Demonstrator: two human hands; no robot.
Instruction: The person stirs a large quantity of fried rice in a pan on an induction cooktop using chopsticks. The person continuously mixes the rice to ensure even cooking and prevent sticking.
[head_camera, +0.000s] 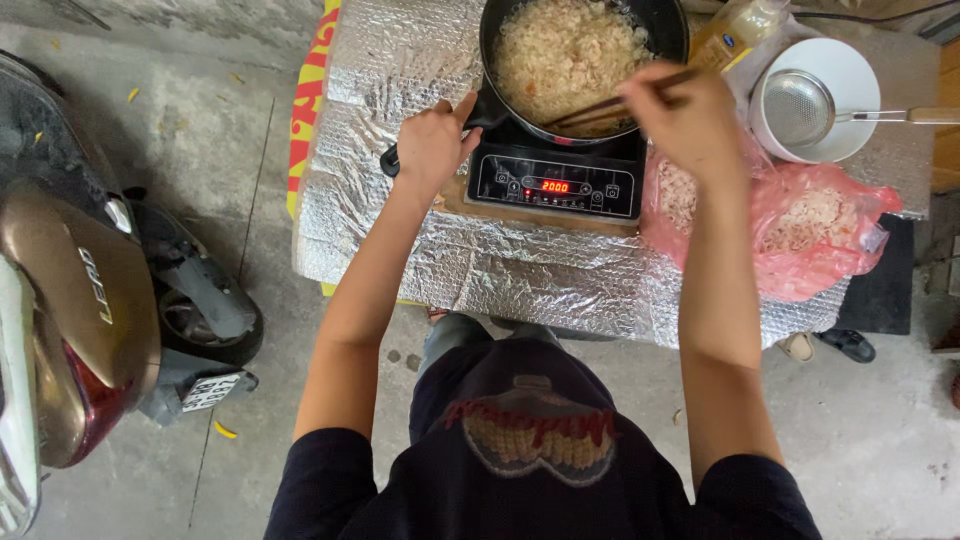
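A grey concrete floor (900, 440) fills the view, and at its left edge a parked brown scooter (70, 310) is seen from above. A worktop (480, 265) wrapped in silvery bubble foil is set across the upper middle, well apart from the scooter. On the worktop, near its right end, a pink plastic bag (815, 230) with pale shredded contents is spread out, lying just beside a black induction cooker (555, 180) whose red display is lit. A black frying pan (660, 25) is placed on the cooker and is filled with pale, crumbly food (560, 50). To the right of the pan a white bowl (835, 70) is stood, and a metal mesh strainer (800, 105) is rested in it with its handle pointing right. A bottle of yellowish liquid (740, 25) is seen between the pan and the bowl, partly cut off by the upper edge. The left hand (432, 145) is closed around the pan's black handle (388, 160) at the cooker's left corner, the fingers wrapped tight on it. The right hand (690, 120) is held over the pan's right rim, its fingers pinched together on a pair of brown chopsticks (610, 105), whose tips are sunk into the food at the near edge of the pan.
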